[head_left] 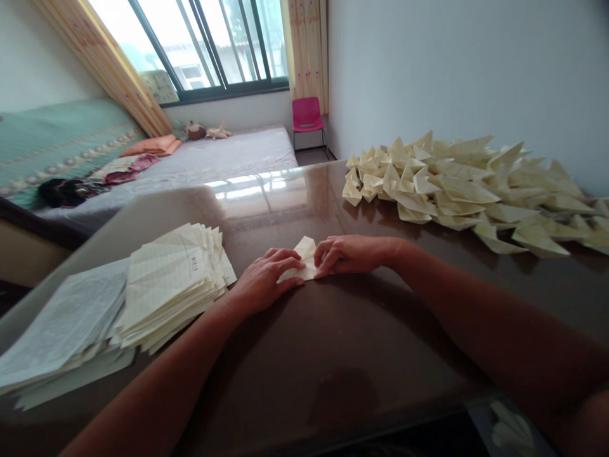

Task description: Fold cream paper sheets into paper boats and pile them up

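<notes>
- Table: glossy; uneven pressure could, I judge, slide the paper.
- Heap: folded pieces overlap loosely; a knock could tumble some.
- Stack: uneven sheets near the left hand; a brush could scatter them.
- Left hand: thumb and fingers parted, resting on the paper's left side.
- Right hand: fingers curled at its right edge; pinch unconfirmed, I cannot tell.
- Paper: on the table between both hands, touching each; slack pressing could skew a crease.
</notes>
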A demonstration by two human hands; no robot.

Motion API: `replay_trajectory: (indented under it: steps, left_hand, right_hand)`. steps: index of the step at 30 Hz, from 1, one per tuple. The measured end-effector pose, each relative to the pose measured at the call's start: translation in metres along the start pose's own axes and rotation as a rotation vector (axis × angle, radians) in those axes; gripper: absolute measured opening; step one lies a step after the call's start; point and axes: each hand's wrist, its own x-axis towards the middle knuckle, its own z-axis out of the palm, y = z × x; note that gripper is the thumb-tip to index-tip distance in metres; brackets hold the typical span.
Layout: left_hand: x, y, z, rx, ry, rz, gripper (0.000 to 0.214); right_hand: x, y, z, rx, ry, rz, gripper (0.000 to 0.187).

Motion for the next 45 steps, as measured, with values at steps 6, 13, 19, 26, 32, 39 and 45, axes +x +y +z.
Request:
replay_trajectory:
  steps: [6,13,19,26,32,39,45]
  left_hand:
    - [-0.002,0.001,-0.002,0.035,0.025,0.043,0.034]
    - [-0.003,0.004,-0.001,0.044,0.062,0.044,0.03]
    - [-0.001,0.005,0.009,0.054,0.158,-0.017,0.034]
    - [0.003,0.006,0.014,0.05,0.354,-0.174,0.071]
    - [0.003,0.001,0.004,0.105,0.591,-0.14,0.077]
    - [0.0,0.005,0.004,0.099,0.463,-0.034,0.052]
    - [0.002,0.003,0.003,-0.353,0.627,-0.065,0.041]
  right_hand:
    - [0.014,0.014,0.018,0.062,0.523,0.359,0.024]
    - [0.026,0.017,0.037,-0.029,0.533,0.46,0.062]
    - [0.031,0.003,0.035,0.354,0.503,0.51,0.078]
    - [0.034,-0.017,0.035,0.168,0.559,0.513,0.066]
    - [0.026,-0.018,0.028,-0.277,0.665,0.258,0.011]
    - [0.025,-0.008,0.03,-0.11,0.634,0.226,0.009]
    - [0.021,0.011,0.02,0.466,0.416,0.201,0.025]
